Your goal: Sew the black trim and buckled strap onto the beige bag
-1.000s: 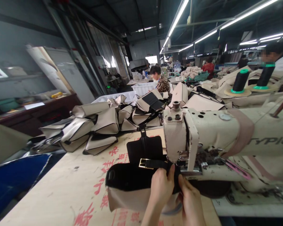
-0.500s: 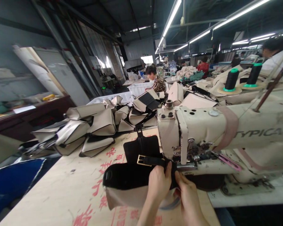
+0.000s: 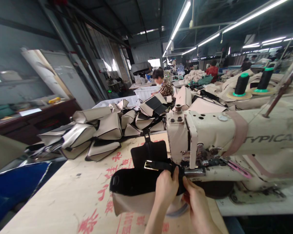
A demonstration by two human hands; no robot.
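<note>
I read "TYPICAL" on sewing machine (image 3: 234, 136); left hand (image 3: 167, 188) and right hand (image 3: 197, 203) both pinch black-beige bag (image 3: 134, 188); red characters on tabletop (image 3: 63, 195).

Both hands (image 3: 179, 191) pinching bag (image 3: 134, 185), sewing mach. (image 3: 222, 136)

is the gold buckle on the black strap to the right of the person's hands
No, the gold buckle sits on the black strap to the left of the left hand and the right hand, which pinch the bag by the sewing machine.
</note>
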